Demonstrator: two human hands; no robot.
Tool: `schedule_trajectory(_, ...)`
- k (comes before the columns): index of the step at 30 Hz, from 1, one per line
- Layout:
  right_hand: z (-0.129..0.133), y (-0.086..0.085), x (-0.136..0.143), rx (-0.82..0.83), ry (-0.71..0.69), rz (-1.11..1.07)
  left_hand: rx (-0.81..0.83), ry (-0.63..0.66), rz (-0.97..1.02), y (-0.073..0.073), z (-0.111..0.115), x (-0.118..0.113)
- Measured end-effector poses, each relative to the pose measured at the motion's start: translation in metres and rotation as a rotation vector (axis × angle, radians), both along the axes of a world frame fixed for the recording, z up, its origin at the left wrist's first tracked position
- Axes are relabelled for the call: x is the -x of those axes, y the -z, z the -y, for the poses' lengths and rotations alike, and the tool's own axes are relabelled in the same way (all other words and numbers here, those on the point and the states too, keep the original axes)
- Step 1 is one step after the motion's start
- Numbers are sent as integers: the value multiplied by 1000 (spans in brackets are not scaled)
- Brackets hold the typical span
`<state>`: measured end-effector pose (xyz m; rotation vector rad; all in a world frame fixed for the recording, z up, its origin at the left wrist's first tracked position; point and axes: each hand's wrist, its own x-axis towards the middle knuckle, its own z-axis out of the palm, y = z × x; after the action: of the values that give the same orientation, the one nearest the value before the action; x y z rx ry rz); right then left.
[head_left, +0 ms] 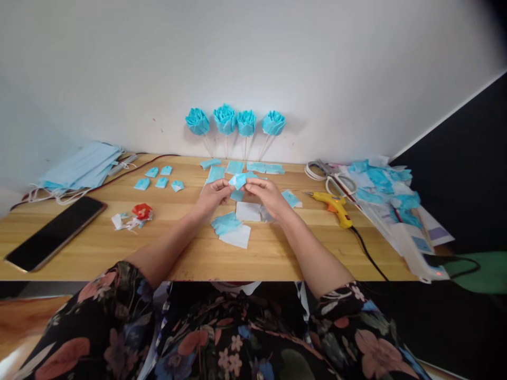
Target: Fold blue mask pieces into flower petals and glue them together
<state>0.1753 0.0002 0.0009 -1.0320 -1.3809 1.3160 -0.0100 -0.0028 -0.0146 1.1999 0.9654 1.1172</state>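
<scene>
A small folded piece of blue mask fabric (238, 181) is pinched between my two hands above the middle of the table. My left hand (214, 196) grips its left side with thumb and fingertips, and my right hand (266, 194) grips its right side. Beneath and around the hands lie cut blue and white fabric pieces, including a white rectangle (247, 211) and an overlapping blue-and-white pair (233, 230). Several folded blue petals (161, 182) rest to the left. At the back, blue fabric roses (225, 119) on thin sticks lean against the wall.
A yellow glue gun (331, 206) with a black cord lies right of my hands. Scissors (322, 169), a tape roll, blue scraps (380, 179) and a white power strip (415, 250) are farther right. On the left are stacked masks (81, 166), a phone (55, 232) and a red scrap (142, 211).
</scene>
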Motion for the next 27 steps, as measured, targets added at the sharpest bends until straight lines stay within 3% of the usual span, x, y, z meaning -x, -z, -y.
schedule_trajectory(6, -4, -1, -7, 49, 25, -73, -17, 32, -44, -3, 4, -2)
schedule_trajectory(15, -3, 0, -5, -77, 122, 62, -29, 91, -20, -4, 5, -4)
schedule_trajectory(27, -4, 1, -5, -58, 104, 0, -36, 80, -43, -6, 6, -4)
